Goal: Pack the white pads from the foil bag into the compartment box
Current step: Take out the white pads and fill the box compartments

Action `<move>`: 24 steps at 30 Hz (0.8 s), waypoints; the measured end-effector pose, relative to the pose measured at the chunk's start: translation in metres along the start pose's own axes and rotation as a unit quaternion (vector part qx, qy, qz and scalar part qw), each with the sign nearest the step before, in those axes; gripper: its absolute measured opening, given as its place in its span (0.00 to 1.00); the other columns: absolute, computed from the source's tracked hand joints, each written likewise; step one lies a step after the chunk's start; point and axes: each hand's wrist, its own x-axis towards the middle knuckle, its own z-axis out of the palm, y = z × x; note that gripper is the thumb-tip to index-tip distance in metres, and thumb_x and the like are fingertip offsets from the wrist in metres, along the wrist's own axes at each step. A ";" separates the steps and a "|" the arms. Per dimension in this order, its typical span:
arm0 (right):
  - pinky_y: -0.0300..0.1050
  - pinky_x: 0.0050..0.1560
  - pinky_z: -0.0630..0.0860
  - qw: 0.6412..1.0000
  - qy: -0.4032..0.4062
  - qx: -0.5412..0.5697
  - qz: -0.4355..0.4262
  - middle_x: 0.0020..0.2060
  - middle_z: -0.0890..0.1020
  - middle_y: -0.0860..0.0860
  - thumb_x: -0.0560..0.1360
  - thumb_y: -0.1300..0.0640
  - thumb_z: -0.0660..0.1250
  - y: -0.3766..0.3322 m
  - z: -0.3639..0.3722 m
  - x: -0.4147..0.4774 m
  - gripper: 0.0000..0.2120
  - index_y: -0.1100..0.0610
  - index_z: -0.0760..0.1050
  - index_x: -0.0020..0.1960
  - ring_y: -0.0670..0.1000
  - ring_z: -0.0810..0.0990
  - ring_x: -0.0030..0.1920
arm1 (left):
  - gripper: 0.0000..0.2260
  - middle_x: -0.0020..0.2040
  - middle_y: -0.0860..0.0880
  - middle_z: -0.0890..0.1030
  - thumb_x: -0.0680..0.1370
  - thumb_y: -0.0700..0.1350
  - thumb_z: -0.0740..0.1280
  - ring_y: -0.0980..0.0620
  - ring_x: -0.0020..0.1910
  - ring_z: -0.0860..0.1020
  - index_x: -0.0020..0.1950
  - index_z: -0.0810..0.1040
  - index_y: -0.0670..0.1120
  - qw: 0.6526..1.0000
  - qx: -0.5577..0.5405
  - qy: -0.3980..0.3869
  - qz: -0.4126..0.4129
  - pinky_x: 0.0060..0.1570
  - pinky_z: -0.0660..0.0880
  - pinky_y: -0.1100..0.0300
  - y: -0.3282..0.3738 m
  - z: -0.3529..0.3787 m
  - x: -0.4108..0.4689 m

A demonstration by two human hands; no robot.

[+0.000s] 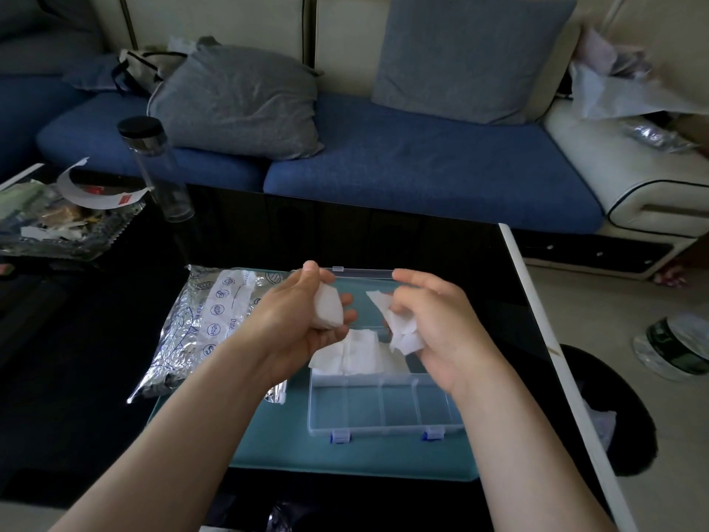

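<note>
Spillage risk: clutched wadded pads (328,307) in left hand (287,324), pinched loose pads (399,330), seemingly slackly, in right hand (437,324) above compartment box (383,410), lower centre.

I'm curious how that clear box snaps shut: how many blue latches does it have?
2, both on the near edge of the compartment box: the left latch and the right latch. None looks hidden.

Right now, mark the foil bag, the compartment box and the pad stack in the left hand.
foil bag (184,339), head view, crinkled silver face.
compartment box (364,407), head view, floor of a bare front compartment.
pad stack (328,307), head view, white side of the stack.
</note>
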 end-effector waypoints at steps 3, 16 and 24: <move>0.44 0.40 0.84 0.999 0.023 -0.009 -0.041 0.56 0.86 0.55 0.75 0.69 0.73 0.008 -0.001 0.005 0.25 0.46 0.81 0.65 0.54 0.88 0.51 | 0.17 0.54 0.39 0.83 0.87 0.59 0.57 0.45 0.41 0.84 0.53 0.77 0.48 0.999 0.007 0.022 0.038 0.37 0.79 0.54 0.005 -0.002 0.002; 0.48 0.36 0.75 0.982 0.022 -0.187 -0.033 0.43 0.82 0.50 0.80 0.66 0.58 0.018 0.009 0.015 0.19 0.51 0.85 0.51 0.52 0.79 0.37 | 0.05 0.45 0.44 0.81 0.86 0.47 0.64 0.50 0.35 0.79 0.55 0.74 0.47 0.971 0.205 0.064 0.108 0.32 0.73 0.58 0.005 -0.024 0.011; 0.38 0.28 0.60 0.884 0.067 -0.462 -0.030 0.20 0.64 0.45 0.70 0.49 0.72 0.039 0.008 0.022 0.18 0.54 0.65 0.32 0.51 0.65 0.23 | 0.06 0.39 0.43 0.84 0.74 0.35 0.71 0.45 0.30 0.85 0.45 0.77 0.46 0.825 0.553 0.056 0.104 0.26 0.81 0.54 -0.017 -0.034 0.009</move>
